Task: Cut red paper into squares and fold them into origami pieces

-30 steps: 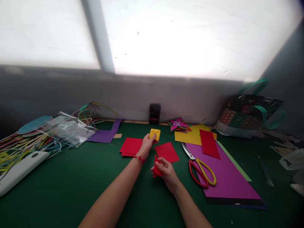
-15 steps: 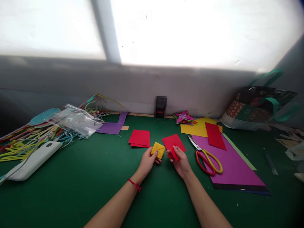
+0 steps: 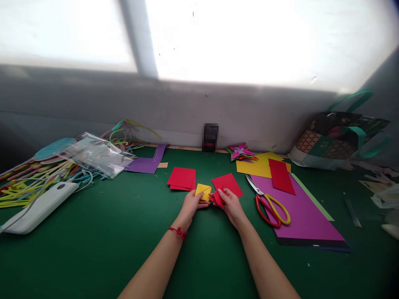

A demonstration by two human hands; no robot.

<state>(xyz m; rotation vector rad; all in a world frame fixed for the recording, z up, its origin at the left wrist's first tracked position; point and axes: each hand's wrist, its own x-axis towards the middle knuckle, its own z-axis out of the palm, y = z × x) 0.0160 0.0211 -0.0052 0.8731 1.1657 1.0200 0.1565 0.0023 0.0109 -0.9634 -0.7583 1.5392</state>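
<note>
My left hand (image 3: 192,203) grips a yellow folded paper piece (image 3: 203,192), thumb on top, with crease lines across its face. Close beside it, my right hand (image 3: 230,204) pinches a red folded paper piece (image 3: 218,198). The two pieces nearly meet; whether they touch I cannot tell. Just behind the right hand lies a flat red paper square (image 3: 228,183). Behind and left of the left hand is a small stack of red paper squares (image 3: 182,178).
Scissors (image 3: 269,203) lie over purple paper sheets (image 3: 305,216) on the right. Behind them are yellow paper (image 3: 252,168), a red strip (image 3: 282,176) and folded stars (image 3: 240,152). A white device (image 3: 43,207) and coloured strips (image 3: 21,197) sit left. A bag (image 3: 327,141) stands back right.
My hands have come closer together. The red folded piece has moved left toward the yellow one, which is turned more squarely. The whole view has shifted slightly.
</note>
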